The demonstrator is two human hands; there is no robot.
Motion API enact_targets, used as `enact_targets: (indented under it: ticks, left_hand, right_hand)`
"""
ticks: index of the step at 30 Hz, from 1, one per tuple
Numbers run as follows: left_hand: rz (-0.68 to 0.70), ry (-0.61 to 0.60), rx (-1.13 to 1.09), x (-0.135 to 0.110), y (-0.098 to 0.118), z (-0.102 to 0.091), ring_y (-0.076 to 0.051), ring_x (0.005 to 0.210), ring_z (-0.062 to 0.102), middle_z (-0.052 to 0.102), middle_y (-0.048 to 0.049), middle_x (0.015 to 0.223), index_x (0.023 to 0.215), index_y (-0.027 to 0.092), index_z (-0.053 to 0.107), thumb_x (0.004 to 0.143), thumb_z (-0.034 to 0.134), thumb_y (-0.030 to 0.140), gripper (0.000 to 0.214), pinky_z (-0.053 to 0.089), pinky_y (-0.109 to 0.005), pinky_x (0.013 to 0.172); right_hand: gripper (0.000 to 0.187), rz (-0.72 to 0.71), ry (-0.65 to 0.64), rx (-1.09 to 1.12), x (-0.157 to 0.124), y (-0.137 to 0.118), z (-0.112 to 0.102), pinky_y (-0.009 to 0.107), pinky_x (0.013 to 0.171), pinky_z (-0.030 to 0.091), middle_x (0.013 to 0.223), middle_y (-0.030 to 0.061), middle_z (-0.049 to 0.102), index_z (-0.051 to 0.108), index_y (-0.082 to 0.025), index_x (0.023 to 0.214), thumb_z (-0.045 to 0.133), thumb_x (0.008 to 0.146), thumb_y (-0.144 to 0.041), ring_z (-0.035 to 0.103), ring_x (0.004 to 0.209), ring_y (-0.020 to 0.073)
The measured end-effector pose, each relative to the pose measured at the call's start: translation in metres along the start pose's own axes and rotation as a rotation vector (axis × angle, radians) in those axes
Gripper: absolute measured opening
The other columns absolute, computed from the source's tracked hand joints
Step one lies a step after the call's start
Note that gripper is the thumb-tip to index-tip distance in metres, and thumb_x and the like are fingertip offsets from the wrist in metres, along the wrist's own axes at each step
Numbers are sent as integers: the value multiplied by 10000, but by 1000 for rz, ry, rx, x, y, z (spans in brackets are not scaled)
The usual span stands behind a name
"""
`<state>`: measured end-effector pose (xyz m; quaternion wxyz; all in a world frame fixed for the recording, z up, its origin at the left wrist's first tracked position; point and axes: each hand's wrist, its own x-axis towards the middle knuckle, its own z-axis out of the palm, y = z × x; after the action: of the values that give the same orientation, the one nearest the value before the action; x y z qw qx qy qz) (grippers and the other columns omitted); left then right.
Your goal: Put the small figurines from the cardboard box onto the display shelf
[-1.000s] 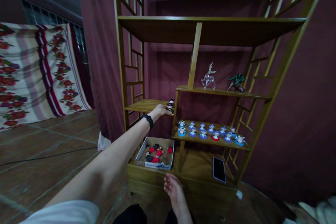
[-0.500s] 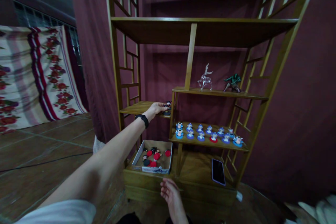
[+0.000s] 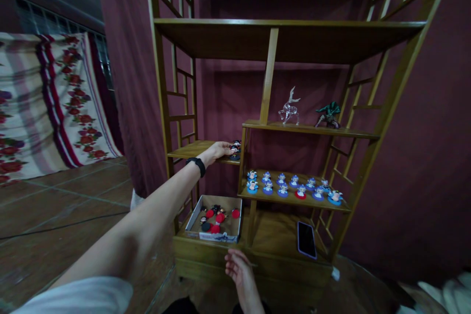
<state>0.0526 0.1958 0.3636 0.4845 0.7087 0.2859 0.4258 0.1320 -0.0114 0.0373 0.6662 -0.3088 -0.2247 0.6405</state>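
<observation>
My left hand [image 3: 221,149], with a black band on the wrist, reaches to the right end of the left middle shelf [image 3: 191,149]. Its fingers are closed on a small black-haired figurine [image 3: 234,151] with a dark round base, at the shelf's front edge. A similar dark-haired figurine [image 3: 237,143] stands just behind it. Low in front of the cabinet, my right hand [image 3: 239,267] hangs with loosely bent fingers apart and nothing in it. Between the two hands, a shallow cardboard box [image 3: 231,234] holds several figurines with red or dark bases, lying in a jumble.
Two rows of blue, purple and red-based figurines [image 3: 282,190] stand on the right shelf [image 3: 253,196]. Above them are a clear deer figure [image 3: 289,108] and a green-and-dark figure [image 3: 328,115]. A phone [image 3: 306,240] lies at lower right. A wooden post [image 3: 269,78] divides the upper shelves.
My left hand has shifted slightly to the left, and more of the front figurine shows. The right hand stays almost where it was. The view has moved a little.
</observation>
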Motion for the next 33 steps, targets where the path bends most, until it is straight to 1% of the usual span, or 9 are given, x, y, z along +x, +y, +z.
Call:
enact_targets:
  ticks: [5,9,14,18,21,25,29,33]
  left_hand:
    - [21,-20,69,0,-2,-1,-133,659,589,670,-35,724,944,102,645,410,826,211,575,455,-302,751]
    - [-10,-85,54,4,-5,-1,-139,679,598,676,-28,745,904,109,646,369,823,144,564,461,-295,748]
    - [-19,-106,32,7,-8,-1,-128,663,594,670,-14,723,901,109,639,378,800,81,548,459,-284,747]
    - [-17,-126,43,8,-7,-2,-130,690,596,666,-16,735,911,108,631,401,784,58,535,449,-294,781]
    - [-3,-135,41,7,-5,-1,-134,732,598,669,-22,783,942,116,619,411,778,44,559,434,-313,827]
    - [3,-158,41,5,-5,0,-132,759,594,672,-27,828,954,119,614,402,781,34,583,420,-331,869]
    - [7,-157,31,6,-6,0,-131,727,590,671,-17,784,912,115,622,383,787,32,561,429,-343,864]
    - [0,-155,24,5,-6,-3,-135,739,593,673,-23,790,944,118,612,382,789,28,595,439,-334,844]
  right_hand:
    - [305,-3,5,-5,0,2,-2,255,636,461,801,68,684,664,-165,851,713,615,-352,612,699,148]
    - [315,-10,-7,-4,0,4,-4,255,647,461,808,69,682,662,-163,853,711,614,-362,616,726,155]
    - [307,-15,-8,-17,-1,4,-4,266,661,465,821,72,678,660,-166,863,703,626,-355,616,750,165]
    - [283,-18,-12,-22,-2,2,-4,266,668,464,821,69,677,660,-169,863,693,642,-342,616,755,165]
    - [282,-20,-16,-25,-2,0,-5,263,671,462,822,67,676,659,-170,868,692,645,-340,615,748,161]
    - [285,-9,-12,-31,-1,1,-6,255,659,458,816,65,674,658,-169,863,694,641,-343,609,719,148]
    - [290,-12,-14,-40,0,2,-8,257,661,460,826,67,673,658,-170,866,692,641,-350,610,728,152]
    - [296,-18,2,-50,-1,1,-7,265,663,465,829,70,674,661,-172,860,695,635,-361,613,739,161]
